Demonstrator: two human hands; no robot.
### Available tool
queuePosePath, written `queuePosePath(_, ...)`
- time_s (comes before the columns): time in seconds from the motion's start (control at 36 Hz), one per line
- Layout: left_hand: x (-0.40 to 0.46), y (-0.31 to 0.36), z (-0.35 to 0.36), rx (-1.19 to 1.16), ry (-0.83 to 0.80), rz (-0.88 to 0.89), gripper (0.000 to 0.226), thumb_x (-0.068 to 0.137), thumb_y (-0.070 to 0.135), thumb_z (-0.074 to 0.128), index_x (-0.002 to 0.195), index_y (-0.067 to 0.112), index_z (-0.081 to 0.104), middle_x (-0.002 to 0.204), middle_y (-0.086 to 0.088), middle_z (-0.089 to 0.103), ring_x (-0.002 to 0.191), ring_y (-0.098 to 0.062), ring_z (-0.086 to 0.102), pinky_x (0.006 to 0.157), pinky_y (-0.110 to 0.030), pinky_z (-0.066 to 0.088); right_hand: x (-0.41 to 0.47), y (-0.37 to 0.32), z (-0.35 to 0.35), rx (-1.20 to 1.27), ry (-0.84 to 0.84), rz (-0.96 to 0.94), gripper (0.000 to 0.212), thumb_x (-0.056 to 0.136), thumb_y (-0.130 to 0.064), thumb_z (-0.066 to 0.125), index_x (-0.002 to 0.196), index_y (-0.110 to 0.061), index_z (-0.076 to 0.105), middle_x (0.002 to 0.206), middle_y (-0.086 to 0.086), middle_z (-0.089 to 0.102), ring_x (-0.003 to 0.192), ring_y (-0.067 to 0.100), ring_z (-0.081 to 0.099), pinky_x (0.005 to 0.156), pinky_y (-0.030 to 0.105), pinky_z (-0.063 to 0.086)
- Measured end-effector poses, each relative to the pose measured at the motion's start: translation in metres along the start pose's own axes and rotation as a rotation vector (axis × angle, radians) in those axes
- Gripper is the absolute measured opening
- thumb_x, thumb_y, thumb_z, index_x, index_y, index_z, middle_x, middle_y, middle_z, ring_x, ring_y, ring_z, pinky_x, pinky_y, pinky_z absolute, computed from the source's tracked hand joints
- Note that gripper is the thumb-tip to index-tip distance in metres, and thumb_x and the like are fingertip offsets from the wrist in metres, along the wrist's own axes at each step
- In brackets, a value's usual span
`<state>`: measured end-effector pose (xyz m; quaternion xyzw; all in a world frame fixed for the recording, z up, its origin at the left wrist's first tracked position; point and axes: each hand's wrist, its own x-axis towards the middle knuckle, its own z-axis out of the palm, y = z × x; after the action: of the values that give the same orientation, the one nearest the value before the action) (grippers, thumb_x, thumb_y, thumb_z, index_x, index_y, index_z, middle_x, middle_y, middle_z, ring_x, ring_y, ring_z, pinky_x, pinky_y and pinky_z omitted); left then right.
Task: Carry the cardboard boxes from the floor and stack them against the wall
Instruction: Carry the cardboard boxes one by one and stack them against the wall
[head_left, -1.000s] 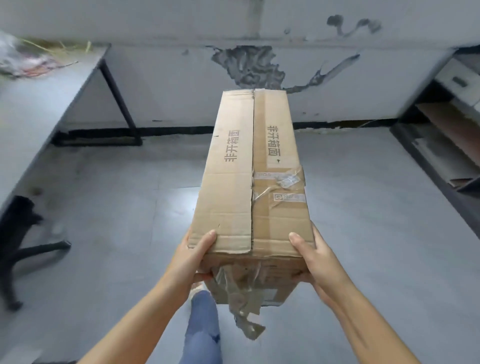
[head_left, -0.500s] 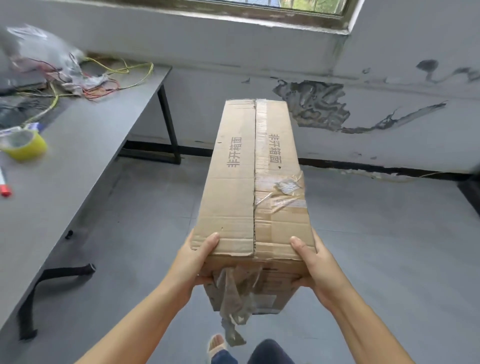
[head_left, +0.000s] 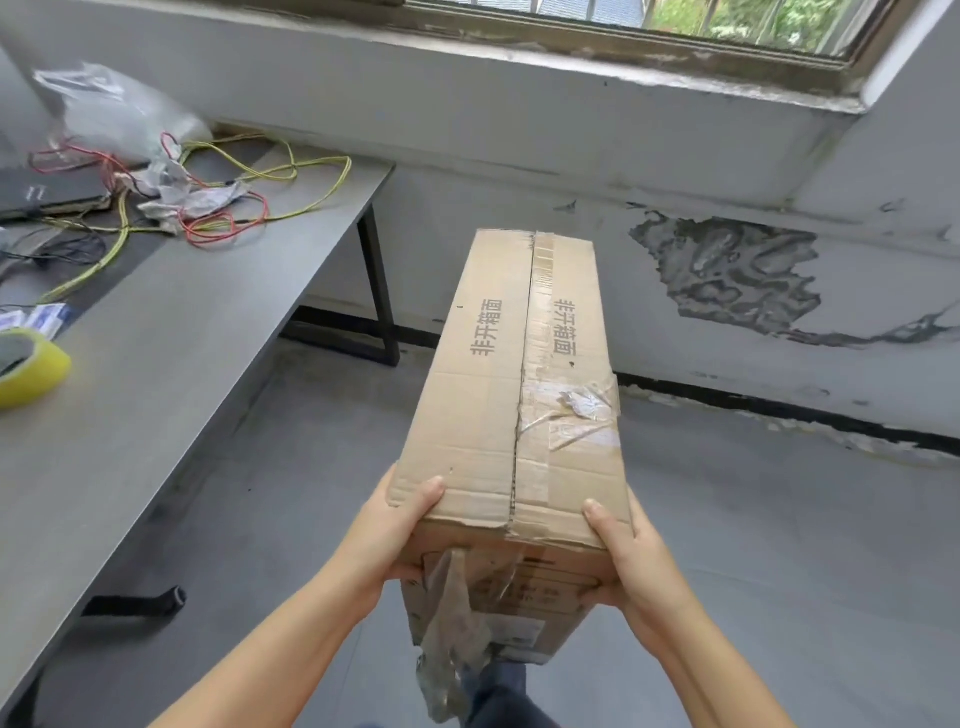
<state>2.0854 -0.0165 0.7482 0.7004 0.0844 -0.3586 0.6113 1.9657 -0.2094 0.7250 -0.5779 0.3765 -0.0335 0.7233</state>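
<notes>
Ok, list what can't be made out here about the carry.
Head view only:
- Underside and far end of the cardboard box: hidden by the box itself.
- Fingers of the left hand and right hand: mostly hidden under the box; thumbs show on top.
- Stack at the wall: none in view.
- Near-end label: blurred behind loose tape.

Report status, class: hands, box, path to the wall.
Both hands, left hand and right hand, grip the cardboard box at its near end. Box off the floor, pointing at the wall. Table alongside on the left.
</notes>
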Motion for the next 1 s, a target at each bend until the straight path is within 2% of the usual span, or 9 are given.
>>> queuePosePath(0.22, 0.101, 0.044, 0.002, -0.005, 0.048, -0.078, 0.023, 0.094, 0.032, 0.057, 0.115, 0.04, 0.052, 0.104, 0.017, 0.064, 0.091, -0.007, 0.06, 0.085, -0.056, 0.053, 0.114, -0.029, 0.018, -0.023, -0.037, 0.062, 0.036, 0.096, -0.025, 0.053, 0.129, -0.039, 0.049, 0.114, -0.004, 0.068, 0.09, 0.016, 0.065, 0.051, 0.026, 0.049)
queuePosePath(0.33, 0.157, 0.043, -0.003, 0.017, 0.016, -0.104, 0.029, 0.094, 0.032, 0.056, 0.121, 0.042, 0.051, 0.108, 0.017, 0.064, 0.095, -0.006, 0.06, 0.086, -0.054, 0.054, 0.165, -0.021, 0.03, -0.042, -0.026, 0.091, 0.037, 0.096, -0.026, 0.054, 0.129, -0.041, 0.048, 0.112, -0.009, 0.068, 0.09, 0.011, 0.066, 0.057, 0.026, 0.048)
queuePosePath(0.42, 0.196, 0.033, -0.008, 0.011, 0.001, -0.139, 0.029, 0.095, 0.03, 0.055, 0.12, 0.042, 0.051, 0.101, 0.02, 0.067, 0.087, -0.001, 0.063, 0.086, -0.052, 0.054, 0.2, -0.002, 0.036, -0.039, -0.013, 0.116, 0.037, 0.096, -0.026, 0.054, 0.128, -0.044, 0.049, 0.112, -0.01, 0.069, 0.092, 0.011, 0.066, 0.061, 0.029, 0.049)
queuePosePath(0.53, 0.25, 0.008, -0.018, 0.018, -0.013, -0.174, 0.032, 0.095, 0.027, 0.055, 0.124, 0.041, 0.05, 0.102, 0.019, 0.069, 0.078, 0.004, 0.067, 0.087, -0.05, 0.054, 0.243, 0.034, 0.047, -0.038, 0.005, 0.134, 0.039, 0.094, -0.025, 0.058, 0.126, -0.045, 0.049, 0.109, -0.013, 0.07, 0.084, 0.004, 0.065, 0.058, 0.021, 0.048)
queuePosePath(0.64, 0.308, -0.023, -0.031, 0.029, -0.017, -0.213, 0.035, 0.095, 0.024, 0.054, 0.127, 0.037, 0.05, 0.109, 0.017, 0.066, 0.082, 0.0, 0.067, 0.088, -0.054, 0.053, 0.287, 0.073, 0.065, -0.037, 0.034, 0.144, 0.054, 0.077, -0.039, 0.06, 0.129, -0.047, 0.047, 0.114, -0.013, 0.068, 0.095, 0.009, 0.065, 0.07, 0.027, 0.046)
queuePosePath(0.75, 0.353, -0.058, -0.047, 0.017, -0.002, -0.251, 0.037, 0.095, 0.025, 0.054, 0.131, 0.031, 0.049, 0.098, 0.019, 0.068, 0.078, 0.002, 0.067, 0.086, -0.053, 0.054, 0.321, 0.11, 0.085, -0.054, 0.041, 0.15, 0.065, 0.071, -0.048, 0.062, 0.133, -0.041, 0.044, 0.115, -0.011, 0.068, 0.095, 0.01, 0.063, 0.07, 0.026, 0.043)
queuePosePath(0.89, 0.37, -0.101, -0.063, 0.024, -0.031, -0.302, 0.044, 0.094, 0.027, 0.057, 0.135, 0.035, 0.043, 0.109, 0.02, 0.065, 0.095, 0.001, 0.062, 0.095, -0.042, 0.048, 0.329, 0.156, 0.093, -0.04, 0.073, 0.221, 0.071, 0.077, -0.041, 0.065, 0.142, -0.041, 0.036, 0.123, -0.009, 0.065, 0.107, 0.014, 0.063, 0.087, 0.034, 0.051)
queuePosePath(0.94, 0.368, -0.116, -0.063, 0.029, -0.04, -0.347, 0.057, 0.083, 0.04, 0.067, 0.135, 0.037, 0.042, 0.113, 0.018, 0.065, 0.106, -0.005, 0.06, 0.101, -0.046, 0.044, 0.325, 0.171, 0.091, -0.014, 0.081, 0.273, 0.061, 0.09, -0.025, 0.063, 0.143, -0.039, 0.036, 0.123, -0.009, 0.065, 0.107, 0.01, 0.064, 0.084, 0.029, 0.053)
queuePosePath(1.0, 0.37, -0.128, -0.061, 0.025, -0.029, -0.403, 0.056, 0.082, 0.045, 0.068, 0.133, 0.035, 0.044, 0.115, 0.015, 0.064, 0.107, -0.006, 0.058, 0.102, -0.049, 0.042, 0.325, 0.182, 0.092, 0.014, 0.099, 0.332, 0.051, 0.096, -0.016, 0.055, 0.14, -0.037, 0.04, 0.124, -0.007, 0.064, 0.106, 0.008, 0.064, 0.088, 0.033, 0.054)
